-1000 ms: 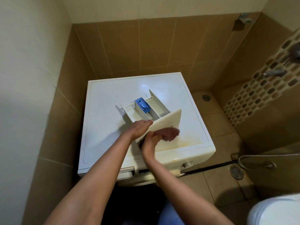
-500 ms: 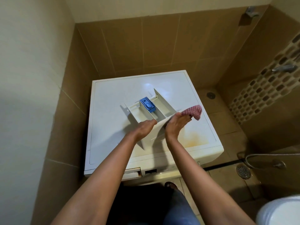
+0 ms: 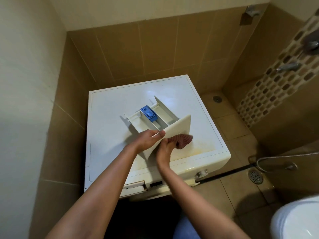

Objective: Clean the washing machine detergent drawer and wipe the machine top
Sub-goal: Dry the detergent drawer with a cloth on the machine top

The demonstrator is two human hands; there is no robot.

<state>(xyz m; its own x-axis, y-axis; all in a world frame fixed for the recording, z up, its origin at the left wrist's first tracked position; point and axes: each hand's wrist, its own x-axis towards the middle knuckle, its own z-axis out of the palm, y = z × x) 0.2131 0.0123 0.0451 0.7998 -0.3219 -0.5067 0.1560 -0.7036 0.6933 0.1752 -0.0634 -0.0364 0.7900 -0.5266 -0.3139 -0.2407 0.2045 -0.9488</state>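
While left hand (image 3: 149,138) grips drawer (image 3: 174,129), right hand (image 3: 165,148) presses cloth (image 3: 183,138).

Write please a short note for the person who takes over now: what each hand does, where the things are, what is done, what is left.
Left hand: grips the front panel of the drawer at its near-left edge, steadying it.
Right hand: holds the pink cloth against the panel's outer face.
Drawer: out of the machine, lying on the machine top, its blue insert in place. Its slot in the front stands empty.
Done: drawer removed; panel wiping under way.
Left: whether the compartments are clean I cannot tell; check them. A yellowish stain shows on the top, right of the cloth, so wipe the top, then put the drawer back.
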